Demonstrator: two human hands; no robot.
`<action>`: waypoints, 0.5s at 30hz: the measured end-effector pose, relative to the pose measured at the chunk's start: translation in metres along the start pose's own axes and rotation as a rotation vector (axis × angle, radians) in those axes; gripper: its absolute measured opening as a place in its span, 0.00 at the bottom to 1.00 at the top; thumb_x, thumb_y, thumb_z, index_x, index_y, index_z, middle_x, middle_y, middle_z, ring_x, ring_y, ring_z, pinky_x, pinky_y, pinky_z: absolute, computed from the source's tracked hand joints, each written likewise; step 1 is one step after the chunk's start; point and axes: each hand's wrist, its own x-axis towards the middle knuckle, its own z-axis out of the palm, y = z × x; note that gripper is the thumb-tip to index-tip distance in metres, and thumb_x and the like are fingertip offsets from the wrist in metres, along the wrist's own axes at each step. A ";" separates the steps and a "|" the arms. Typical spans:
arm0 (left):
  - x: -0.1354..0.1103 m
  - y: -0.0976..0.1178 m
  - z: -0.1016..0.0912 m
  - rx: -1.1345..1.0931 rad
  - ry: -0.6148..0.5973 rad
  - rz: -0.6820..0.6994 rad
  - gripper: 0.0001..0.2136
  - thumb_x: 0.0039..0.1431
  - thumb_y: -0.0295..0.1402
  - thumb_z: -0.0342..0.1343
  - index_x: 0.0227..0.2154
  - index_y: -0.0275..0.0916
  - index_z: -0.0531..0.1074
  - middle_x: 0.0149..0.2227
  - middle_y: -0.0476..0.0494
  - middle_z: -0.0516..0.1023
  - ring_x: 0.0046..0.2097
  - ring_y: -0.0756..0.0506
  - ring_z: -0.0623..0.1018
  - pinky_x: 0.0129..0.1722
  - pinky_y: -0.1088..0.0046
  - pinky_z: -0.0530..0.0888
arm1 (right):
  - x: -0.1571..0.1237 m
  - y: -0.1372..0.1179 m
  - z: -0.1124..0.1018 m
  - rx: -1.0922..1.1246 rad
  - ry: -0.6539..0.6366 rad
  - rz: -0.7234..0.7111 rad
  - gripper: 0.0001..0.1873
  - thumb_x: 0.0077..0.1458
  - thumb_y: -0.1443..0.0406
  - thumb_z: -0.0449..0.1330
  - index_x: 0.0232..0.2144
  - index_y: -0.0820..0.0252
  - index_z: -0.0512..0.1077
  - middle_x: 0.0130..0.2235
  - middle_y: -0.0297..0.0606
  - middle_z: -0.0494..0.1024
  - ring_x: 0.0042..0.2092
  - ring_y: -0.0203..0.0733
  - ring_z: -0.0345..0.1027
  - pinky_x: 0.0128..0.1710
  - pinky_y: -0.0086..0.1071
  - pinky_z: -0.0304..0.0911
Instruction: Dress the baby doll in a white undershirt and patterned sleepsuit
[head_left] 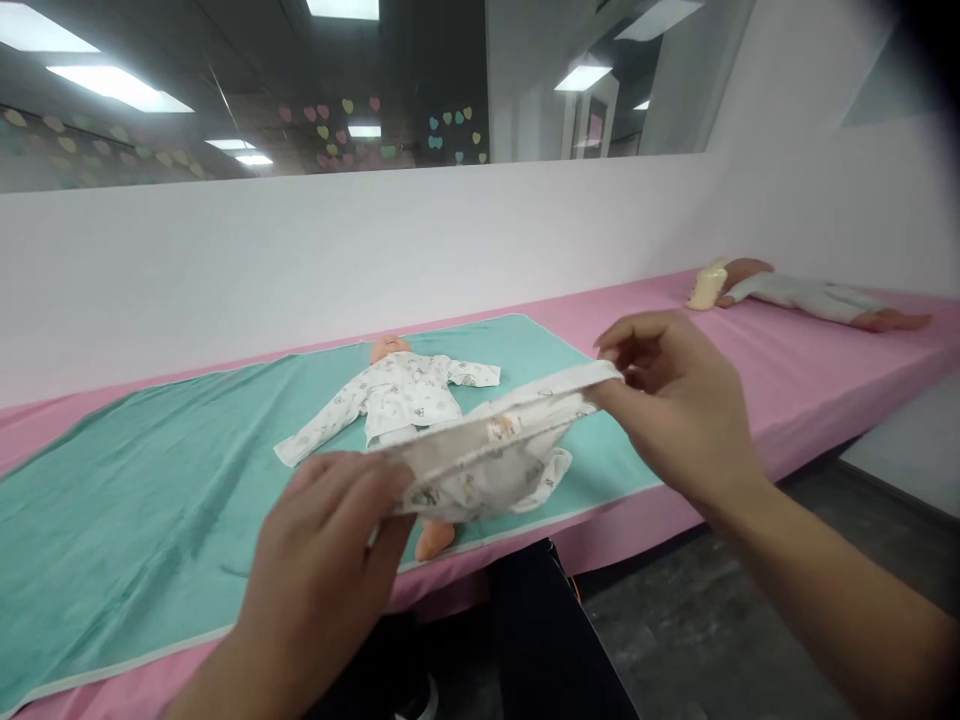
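Both hands, left (330, 560) and right (675, 400), were clenched on the baby trousers (487, 455), which were stretched between them above the doll (397, 395).

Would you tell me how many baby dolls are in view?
2. One doll lies on the green mat, partly behind the held garment; the other doll lies far right on the pink cover, beside a bottle.
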 end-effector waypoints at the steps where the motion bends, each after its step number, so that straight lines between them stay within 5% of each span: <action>1: 0.008 -0.002 -0.006 -0.035 0.035 -0.056 0.03 0.56 0.29 0.50 0.32 0.43 0.67 0.29 0.51 0.73 0.31 0.48 0.71 0.33 0.72 0.66 | 0.004 -0.002 0.000 -0.017 -0.009 -0.110 0.15 0.45 0.72 0.57 0.38 0.55 0.66 0.38 0.36 0.68 0.38 0.39 0.64 0.32 0.32 0.63; 6: 0.035 0.002 -0.029 -0.195 0.130 -0.228 0.03 0.54 0.31 0.53 0.31 0.47 0.69 0.27 0.56 0.71 0.26 0.52 0.70 0.26 0.76 0.66 | 0.013 -0.033 0.002 0.013 -0.296 -0.507 0.11 0.52 0.67 0.55 0.39 0.51 0.68 0.48 0.35 0.66 0.52 0.42 0.59 0.47 0.39 0.62; 11: 0.038 0.010 -0.047 -0.301 0.184 -0.269 0.05 0.51 0.33 0.56 0.32 0.48 0.71 0.29 0.55 0.74 0.28 0.50 0.72 0.23 0.74 0.68 | 0.016 -0.066 0.006 0.295 -0.594 -0.437 0.20 0.47 0.57 0.61 0.44 0.53 0.66 0.43 0.34 0.71 0.44 0.38 0.65 0.43 0.34 0.64; 15: 0.029 -0.003 -0.055 -0.605 0.382 -0.365 0.04 0.48 0.38 0.58 0.28 0.47 0.70 0.27 0.53 0.73 0.25 0.49 0.71 0.19 0.74 0.68 | 0.012 -0.072 0.013 0.466 -0.880 -0.304 0.13 0.46 0.56 0.62 0.31 0.58 0.71 0.28 0.31 0.70 0.31 0.32 0.64 0.30 0.27 0.62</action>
